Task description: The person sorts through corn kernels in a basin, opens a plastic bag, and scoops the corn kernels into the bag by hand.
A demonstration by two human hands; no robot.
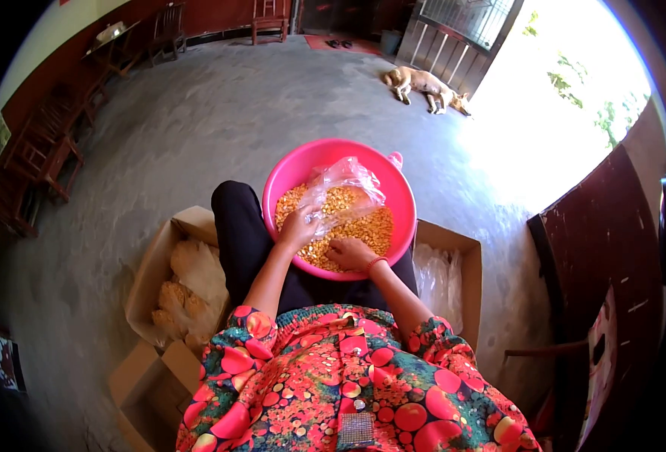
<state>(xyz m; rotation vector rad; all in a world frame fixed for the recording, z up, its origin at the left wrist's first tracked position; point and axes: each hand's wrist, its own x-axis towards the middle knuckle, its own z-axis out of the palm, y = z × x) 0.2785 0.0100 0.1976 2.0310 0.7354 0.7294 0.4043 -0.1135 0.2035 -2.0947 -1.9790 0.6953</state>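
A pink plastic basin (402, 207) rests on my lap, holding a bed of yellow corn kernels (374, 230). Inside it lies a clear plastic bag (348, 177), its open side towards me. My left hand (300, 228) is closed on the bag's near left edge. Down among the kernels at the basin's near side is my right hand (351, 255), a red band on its wrist. Its fingers are curled into the corn, and the fingertips are partly hidden.
On my left stands a cardboard box (148, 279) with filled clear bags (193, 282); another open box (148, 384) sits behind it. A box (468, 282) on my right holds plastic bags (438, 279). A dog (427, 87) lies by the open door (461, 45). Wooden chairs (47, 151) line the left wall.
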